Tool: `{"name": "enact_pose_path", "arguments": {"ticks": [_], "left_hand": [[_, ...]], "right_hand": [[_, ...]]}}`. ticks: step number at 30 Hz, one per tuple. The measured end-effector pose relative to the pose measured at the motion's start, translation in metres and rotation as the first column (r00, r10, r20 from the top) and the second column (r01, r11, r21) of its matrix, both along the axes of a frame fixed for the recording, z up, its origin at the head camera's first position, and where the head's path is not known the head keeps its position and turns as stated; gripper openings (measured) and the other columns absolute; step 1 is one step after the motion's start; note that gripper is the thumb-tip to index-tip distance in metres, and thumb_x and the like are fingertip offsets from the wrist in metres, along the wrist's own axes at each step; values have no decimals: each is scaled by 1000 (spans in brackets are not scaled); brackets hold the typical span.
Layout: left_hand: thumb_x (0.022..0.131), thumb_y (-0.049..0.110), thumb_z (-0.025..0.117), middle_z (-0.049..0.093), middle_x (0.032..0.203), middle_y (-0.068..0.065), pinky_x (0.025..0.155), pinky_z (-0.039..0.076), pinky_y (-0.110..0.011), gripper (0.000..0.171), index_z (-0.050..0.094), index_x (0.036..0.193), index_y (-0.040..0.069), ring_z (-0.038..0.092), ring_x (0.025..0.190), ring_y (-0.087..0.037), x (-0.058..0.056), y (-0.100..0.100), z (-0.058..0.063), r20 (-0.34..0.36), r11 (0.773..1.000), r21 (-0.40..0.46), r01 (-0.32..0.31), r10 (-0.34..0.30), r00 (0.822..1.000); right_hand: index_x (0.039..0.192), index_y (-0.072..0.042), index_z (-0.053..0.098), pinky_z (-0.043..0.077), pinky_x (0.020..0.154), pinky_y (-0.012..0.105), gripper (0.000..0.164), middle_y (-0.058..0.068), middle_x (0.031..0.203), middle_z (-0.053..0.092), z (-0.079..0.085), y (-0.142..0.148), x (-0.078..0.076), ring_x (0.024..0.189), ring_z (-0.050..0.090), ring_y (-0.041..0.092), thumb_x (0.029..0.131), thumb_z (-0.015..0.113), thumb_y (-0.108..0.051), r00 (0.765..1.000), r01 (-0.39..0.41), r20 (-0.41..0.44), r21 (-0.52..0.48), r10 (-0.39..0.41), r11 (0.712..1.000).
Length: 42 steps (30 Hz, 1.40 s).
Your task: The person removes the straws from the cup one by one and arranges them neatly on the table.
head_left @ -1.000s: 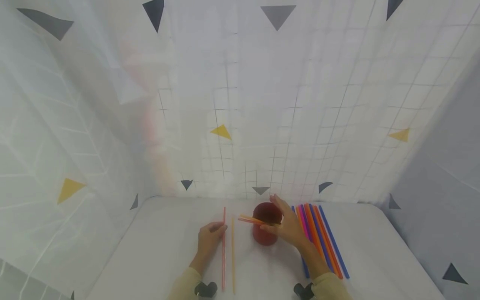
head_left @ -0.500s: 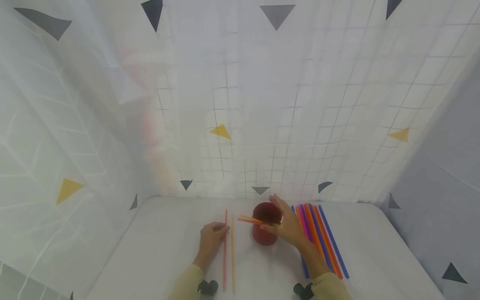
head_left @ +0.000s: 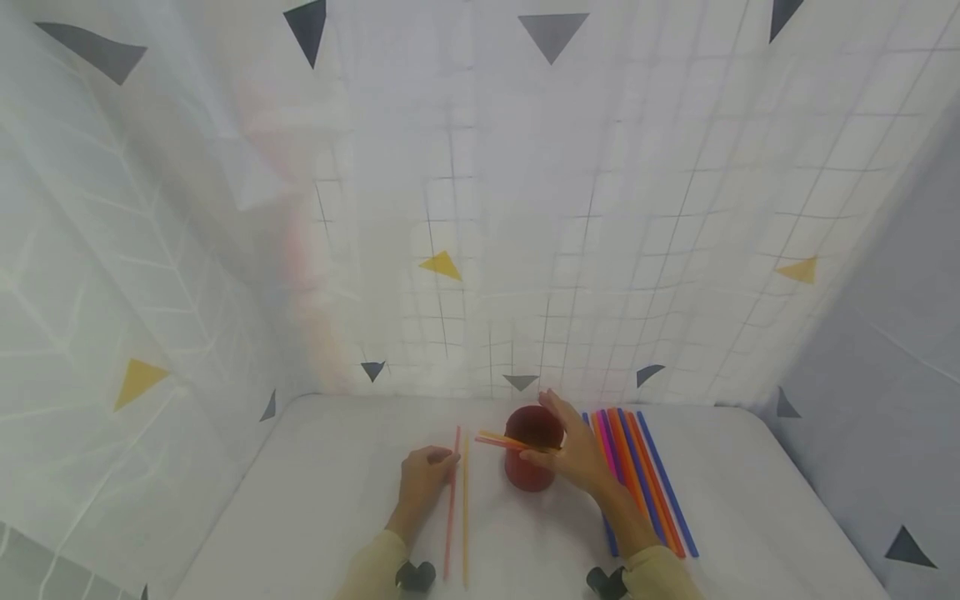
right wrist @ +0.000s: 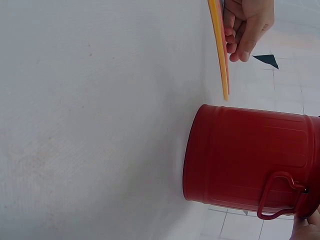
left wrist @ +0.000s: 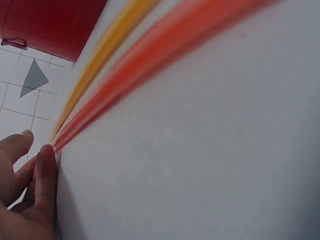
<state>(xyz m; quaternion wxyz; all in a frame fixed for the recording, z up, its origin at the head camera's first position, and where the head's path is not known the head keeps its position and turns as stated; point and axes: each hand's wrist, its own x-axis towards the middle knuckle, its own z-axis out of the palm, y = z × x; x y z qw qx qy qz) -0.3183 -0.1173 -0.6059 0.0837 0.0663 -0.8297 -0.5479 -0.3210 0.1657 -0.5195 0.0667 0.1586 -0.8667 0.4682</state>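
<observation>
My left hand touches a red drinking straw lying on the white table, fingertips at its side. In the left wrist view, a fingertip meets the red straw while the thumb stands apart. Close along its right side lies a yellow straw. My right hand grips the small red bucket, thumb at the near rim and fingers round the far side. A few orange and red straws stick out leftward over the bucket's rim. A wire handle shows on the bucket's side.
To the right of the bucket, partly under my right forearm, lies a row of several blue, orange, red and pink straws. White sheeting with triangles and grid lines rises behind the table.
The red straw has slid slightly rightward and nearer to me, its far end now closer to the yellow straw. My left hand moved a little right with it. My right hand and the bucket stayed put.
</observation>
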Motion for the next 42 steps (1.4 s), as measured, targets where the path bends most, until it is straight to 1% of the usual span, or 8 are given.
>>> {"name": "enact_pose_path", "arguments": {"ticks": [10,16,23,27,30,35,38,42], "left_hand": [[87,24,73,69,81,-1,63,55,-26,20,72,99,8,65,69,-13,5,1,3,0,1000,11,7,-7,1000],[88,25,72,70,86,2,66,55,-26,17,73,100,13,65,73,-12,3,1,5,-2,1000,7,2,-2,1000],[86,23,75,71,89,3,67,56,-26,16,73,100,15,66,76,-10,1,3,24,-115,998,-22,50,-53,992],[84,20,77,71,91,0,69,57,-27,20,72,102,11,68,80,-14,2,7,39,-211,985,40,167,-155,965],[83,23,79,70,96,0,72,57,-28,27,72,107,12,67,85,-16,4,9,49,-255,959,71,273,-248,935],[81,31,81,66,100,1,67,56,-28,40,69,117,20,65,80,-16,8,18,66,-258,911,64,408,-380,888],[80,28,82,66,105,-3,66,57,-29,41,68,117,17,65,80,-17,12,27,75,-283,885,64,461,-427,859],[80,20,82,65,114,-2,66,57,-29,43,66,120,14,65,80,-16,18,40,88,-310,866,54,497,-458,833]], "right_hand": [[152,-36,27,32,107,59,104,-12,152,37,-1,0,-2,143,28,19,67,85,-53,1000,3,10,11,-3,1000],[152,-37,27,34,105,60,105,-12,152,37,0,0,-2,143,28,18,66,85,-54,1000,5,22,12,-5,1000],[152,-37,27,34,105,60,103,-12,151,37,0,-1,-2,142,29,19,67,85,-52,1000,3,17,9,-4,1000],[152,-35,28,35,104,61,103,-11,152,37,1,0,-2,142,29,20,67,85,-51,1000,4,2,12,-4,1000],[152,-33,29,35,104,61,103,-10,152,37,1,0,-2,142,29,20,67,84,-53,1000,2,-11,17,-1,1000],[152,-33,29,35,103,62,104,-8,152,38,0,0,-1,142,30,21,67,84,-55,1000,6,-17,20,-6,1000],[153,-32,29,35,103,63,104,-6,153,38,0,0,-1,142,30,24,67,84,-54,1000,3,-29,25,-2,1000],[153,-31,27,34,102,64,105,-4,153,37,1,0,0,142,31,25,68,84,-53,999,-10,-34,24,11,1000]]}}
